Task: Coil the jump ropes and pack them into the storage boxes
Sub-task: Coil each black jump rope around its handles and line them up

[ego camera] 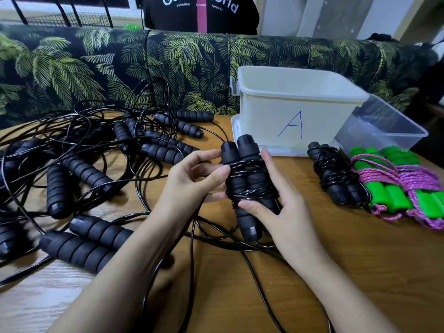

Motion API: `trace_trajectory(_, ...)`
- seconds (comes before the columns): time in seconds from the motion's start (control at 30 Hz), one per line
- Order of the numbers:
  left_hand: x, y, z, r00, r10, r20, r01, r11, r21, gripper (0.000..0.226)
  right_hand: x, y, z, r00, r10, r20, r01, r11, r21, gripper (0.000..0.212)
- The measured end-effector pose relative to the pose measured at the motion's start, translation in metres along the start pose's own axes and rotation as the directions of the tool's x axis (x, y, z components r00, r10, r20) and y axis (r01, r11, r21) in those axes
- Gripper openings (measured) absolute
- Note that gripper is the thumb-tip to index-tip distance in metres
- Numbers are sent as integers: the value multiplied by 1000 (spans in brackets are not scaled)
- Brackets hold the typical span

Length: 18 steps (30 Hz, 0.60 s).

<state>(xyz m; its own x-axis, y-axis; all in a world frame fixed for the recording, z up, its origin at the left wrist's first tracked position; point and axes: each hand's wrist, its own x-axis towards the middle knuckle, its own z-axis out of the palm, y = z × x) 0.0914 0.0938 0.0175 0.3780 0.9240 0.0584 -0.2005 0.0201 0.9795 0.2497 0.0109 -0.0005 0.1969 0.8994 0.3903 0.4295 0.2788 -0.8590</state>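
As my left hand (192,176) and right hand (281,212) clasp this part-wound black foam-handled rope (247,181) before the white plastic box (298,104), tangled ropes (79,169) lie left of it.

We see soft, even indoor light; shadows beneath the left grip (189,179) and right grip (283,212) fall faint on the bench (348,260). Far left of the grips, black handles (9,236) blur, and frame edges bow outward.
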Motion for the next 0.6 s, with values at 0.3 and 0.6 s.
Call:
trace_trajectory(0.3,-9,-7,16,959,185,-214,-158,978,137,39,-8,4,16,979,-205,4,154,723,-674,77)
trace_trajectory(0.6,-8,-10,16,975,216,58,-223,960,168,38,-5,6,6,980,-137,-142,10,754,-657,83)
